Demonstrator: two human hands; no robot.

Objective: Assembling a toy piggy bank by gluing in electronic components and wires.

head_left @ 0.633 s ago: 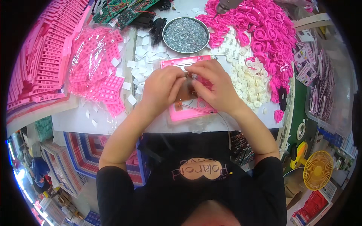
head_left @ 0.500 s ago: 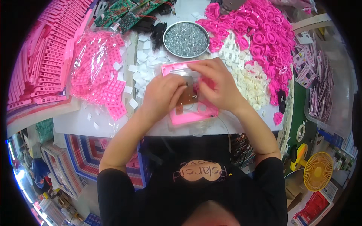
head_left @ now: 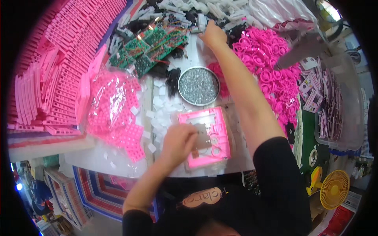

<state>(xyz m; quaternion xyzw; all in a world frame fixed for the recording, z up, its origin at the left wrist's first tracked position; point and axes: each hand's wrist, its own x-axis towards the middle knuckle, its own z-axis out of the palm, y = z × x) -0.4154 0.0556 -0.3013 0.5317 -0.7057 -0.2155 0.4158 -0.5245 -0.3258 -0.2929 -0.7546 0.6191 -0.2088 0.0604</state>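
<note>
A pink plastic casing [head_left: 224, 135] lies open-side up on a clear plastic bag at the table's front. Inside it is a brown circuit board [head_left: 203, 138]. My left hand [head_left: 179, 142] is closed, with its curled fingertips at the board's left edge. Stretched far across the table, my right hand [head_left: 214, 34] is at a pile of grey and white plastic parts [head_left: 224, 11]. Its fingers point down and left beside a pale block-shaped part [head_left: 202, 21]; whether they grip anything is hidden. A round tin of small silver screws [head_left: 199, 86] stands behind the casing.
Green circuit boards [head_left: 151, 47] with wires lie at the back left. Pink panels [head_left: 75, 47] and a bag of pink keypads [head_left: 112, 106] fill the left. White paper squares [head_left: 159, 118] are scattered near the casing. Pink ring parts [head_left: 271, 74] are heaped right, beneath a grey tool [head_left: 303, 49].
My right hand has left the casing and reached to the far pile. My left hand stays at the brown board. The view has shifted, showing more of the table's back.
</note>
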